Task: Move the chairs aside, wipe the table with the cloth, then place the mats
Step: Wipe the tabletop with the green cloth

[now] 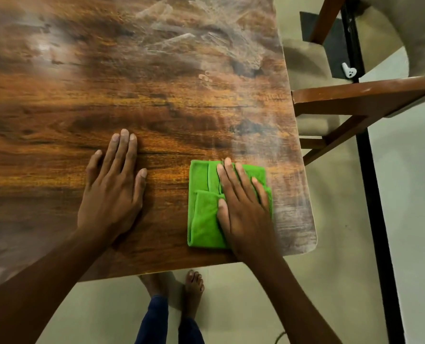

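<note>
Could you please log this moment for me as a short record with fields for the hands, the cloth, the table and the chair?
left hand: flat on the bare table, fingers straight
right hand: pressing flat on the cloth
cloth: green, folded, near the table's right front corner
table: wood-grain top, smeary streaks at far right
chair: wooden, beside the table's right edge
mats: none in view

Both arms reached forward from below. The left hand [112,189] lay palm down, its fingers [122,147] straight and close together, thumb spread to the side. The right hand [243,209] lay flat too, fingers straight and slightly spread, thumb angled inward. Two bare feet [194,284] stood below.
</note>
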### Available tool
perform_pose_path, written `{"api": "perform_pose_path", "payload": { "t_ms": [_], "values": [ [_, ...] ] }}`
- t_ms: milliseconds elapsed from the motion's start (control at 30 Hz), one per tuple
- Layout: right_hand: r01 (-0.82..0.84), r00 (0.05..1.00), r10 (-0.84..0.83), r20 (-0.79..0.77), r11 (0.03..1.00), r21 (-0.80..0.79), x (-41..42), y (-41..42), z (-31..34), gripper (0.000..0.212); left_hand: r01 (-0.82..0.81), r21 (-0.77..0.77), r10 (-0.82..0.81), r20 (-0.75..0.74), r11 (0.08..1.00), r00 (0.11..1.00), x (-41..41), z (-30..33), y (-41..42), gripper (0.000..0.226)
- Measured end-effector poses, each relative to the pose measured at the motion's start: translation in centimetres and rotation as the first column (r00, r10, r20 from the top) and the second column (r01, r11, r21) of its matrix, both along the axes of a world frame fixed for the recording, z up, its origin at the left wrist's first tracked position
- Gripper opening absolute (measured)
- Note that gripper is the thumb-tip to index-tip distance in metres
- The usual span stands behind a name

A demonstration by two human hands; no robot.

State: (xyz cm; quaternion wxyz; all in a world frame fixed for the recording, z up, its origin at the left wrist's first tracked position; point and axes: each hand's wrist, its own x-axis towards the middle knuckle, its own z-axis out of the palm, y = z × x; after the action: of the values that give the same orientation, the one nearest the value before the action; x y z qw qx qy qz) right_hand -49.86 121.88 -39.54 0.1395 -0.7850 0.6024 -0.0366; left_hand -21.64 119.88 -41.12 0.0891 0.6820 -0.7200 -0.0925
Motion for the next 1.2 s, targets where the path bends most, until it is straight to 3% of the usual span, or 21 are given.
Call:
{"api": "perform_pose_path", "payload": {
  "t_ms": [167,433,600,833,967,1200],
  "values": [
    [-0.027,0.999,0.026,-0.041,0.999,-0.028,-0.1,-3.5,-0.1,0.068,0.011,0.009,-0.011,-0.034,1.000,0.999,0.0,0.0,-0.1,0.067],
    [-0.040,0.997,0.041,-0.059,0.999,0.018,-4.9,6.1,0.7,0.064,0.026,0.042,-0.023,-0.063,0.999,0.998,0.4,-0.1,0.0,0.068],
    [-0.067,0.995,0.070,-0.067,0.997,0.047,-6.6,7.0,0.9,0.065,0.008,0.037,-0.006,-0.048,0.999,0.999,0.2,0.1,-0.1,0.068],
    [-0.431,0.900,0.433,-0.048,0.901,0.041,0.4,0.6,0.7,0.066,-0.012,0.007,0.012,-0.020,1.000,1.000,0.0,0.1,-0.1,0.067],
    [-0.547,0.833,0.545,-0.099,0.837,0.001,3.3,-2.8,0.3,0.067,-0.007,-0.001,0.007,-0.021,1.000,1.000,-0.1,0.0,0.0,0.067],
    [-0.620,0.770,0.626,-0.119,0.780,0.090,-7.8,-1.9,1.2,0.062,-0.004,0.045,0.008,-0.083,0.999,0.997,0.3,0.2,-0.2,0.066]
  ]
}}
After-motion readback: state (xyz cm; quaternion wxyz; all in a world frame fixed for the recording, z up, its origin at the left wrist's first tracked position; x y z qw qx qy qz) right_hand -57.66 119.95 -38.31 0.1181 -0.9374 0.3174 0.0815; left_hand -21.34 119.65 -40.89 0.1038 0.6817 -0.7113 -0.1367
